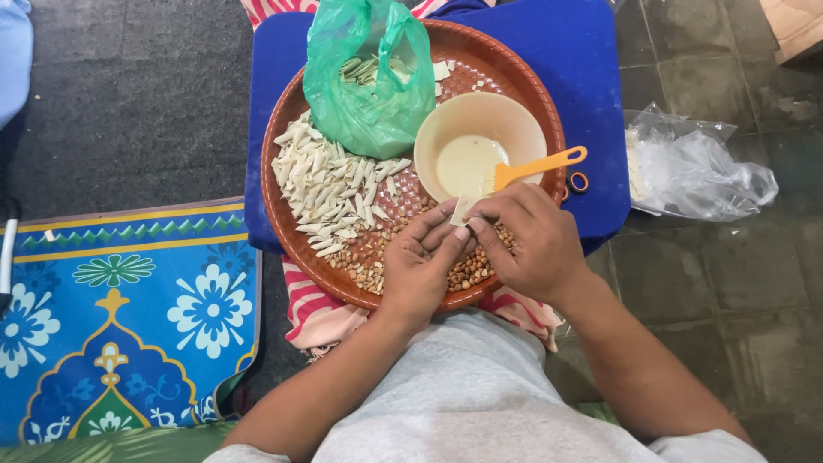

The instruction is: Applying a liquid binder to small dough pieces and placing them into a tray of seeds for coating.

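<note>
Pinching thin pale wrapper (pixel 464 208), both hands' fingers (pixel 446 225), over woven tray (pixel 283 214).

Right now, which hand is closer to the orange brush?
Right. The right hand sits just below the orange brush in the bowl; the left hand is lower and further left.

Person wore a light grey shirt (pixel 467 403), plain knit, short-sleeved; sleeve hems showed at the bottom corners of the head view. Both forearms were bare below them. Left hand (pixel 420 266) and right hand (pixel 531 240) were ungloved, without rings or a watch. Fingernails were short.
</note>
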